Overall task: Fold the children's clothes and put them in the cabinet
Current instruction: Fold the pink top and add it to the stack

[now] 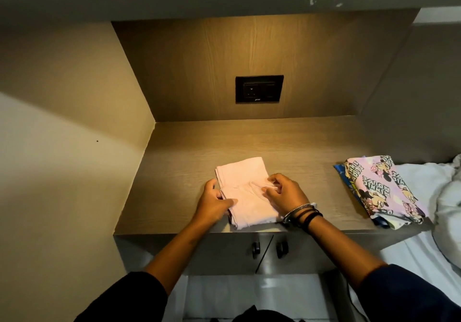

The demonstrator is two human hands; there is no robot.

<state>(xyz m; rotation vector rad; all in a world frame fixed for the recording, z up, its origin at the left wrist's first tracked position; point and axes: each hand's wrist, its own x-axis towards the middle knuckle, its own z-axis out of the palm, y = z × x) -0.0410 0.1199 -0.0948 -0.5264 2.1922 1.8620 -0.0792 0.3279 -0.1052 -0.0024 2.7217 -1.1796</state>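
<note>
Pink garment [247, 197]: folded, on cabinet top [299, 152]
Left hand [215, 203]: grips its left edge
Right hand [283, 193]: pinches its fold

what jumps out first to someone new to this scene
The left hand and right hand grip a folded pink garment, centre of the wooden countertop. A stack of cartoon-print clothes lies at its right end, and a black socket panel sits on the back wall.

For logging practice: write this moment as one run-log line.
step: folding | left hand: grips garment edge | right hand: pinches fold | stack: right, on counter
</note>
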